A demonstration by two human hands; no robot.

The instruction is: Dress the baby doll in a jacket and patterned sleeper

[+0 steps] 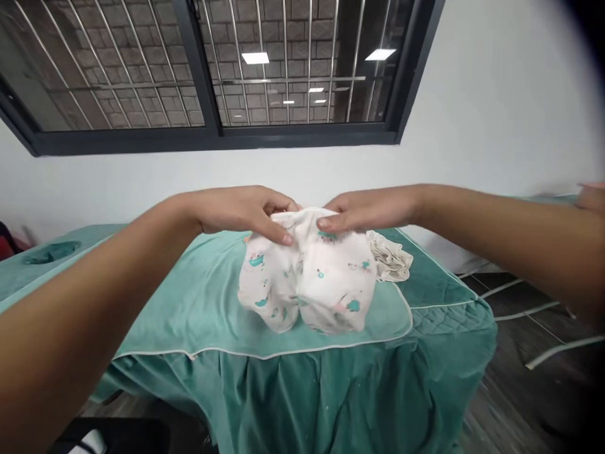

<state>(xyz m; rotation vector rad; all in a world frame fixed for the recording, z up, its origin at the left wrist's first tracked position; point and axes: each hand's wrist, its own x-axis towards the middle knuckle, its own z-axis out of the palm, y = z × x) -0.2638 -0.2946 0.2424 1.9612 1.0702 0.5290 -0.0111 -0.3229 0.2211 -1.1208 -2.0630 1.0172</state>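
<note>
Hanging between my hands is a pair of small white baby shorts (338, 277) printed with teal and pink figures. Its two short legs part at the bottom middle. My left hand (255, 211) pinches the top edge on the left, thumb in front. On the right, my right hand (359, 211) grips the same edge, its thumb also on the front. The fingers behind the fabric are hidden. Behind the shorts, to the right, lies a crumpled cream cloth (392, 258) on the green-covered bed (189, 302).
A barred window (302, 135) is set in the white wall behind the bed. Another green bed (51, 252) with a face hole stands at the left. Pale metal legs (534, 310) stand on the dark floor at right. A black object (137, 435) sits at the lower left.
</note>
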